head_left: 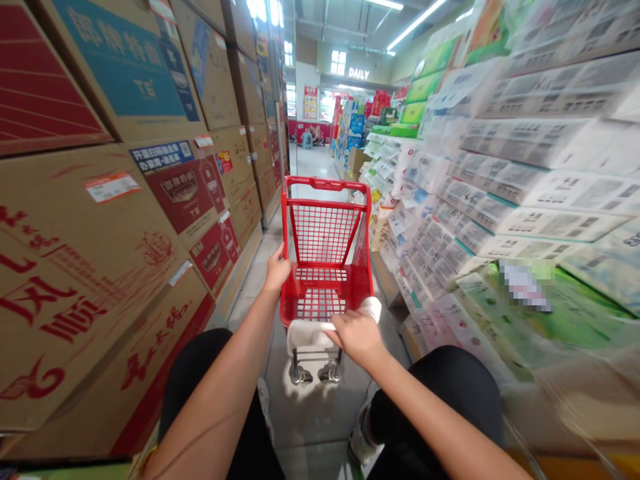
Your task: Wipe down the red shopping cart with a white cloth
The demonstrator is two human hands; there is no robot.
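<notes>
A small red mesh shopping cart (pixel 325 240) stands in a narrow store aisle straight ahead of me, and its basket looks empty. My left hand (pixel 277 270) grips the cart's left rim, fingers curled over the edge. My right hand (pixel 356 333) is closed on a white cloth (pixel 307 333) draped over the cart's near edge. My knees in black trousers show at the bottom of the view.
Tall stacks of brown cardboard cartons (pixel 100 220) wall the left side. Shelves of wrapped tissue packs (pixel 500 220) line the right, close to the cart. The tiled aisle floor (pixel 313 167) runs ahead to a far display under a "DAILY" sign (pixel 359 73).
</notes>
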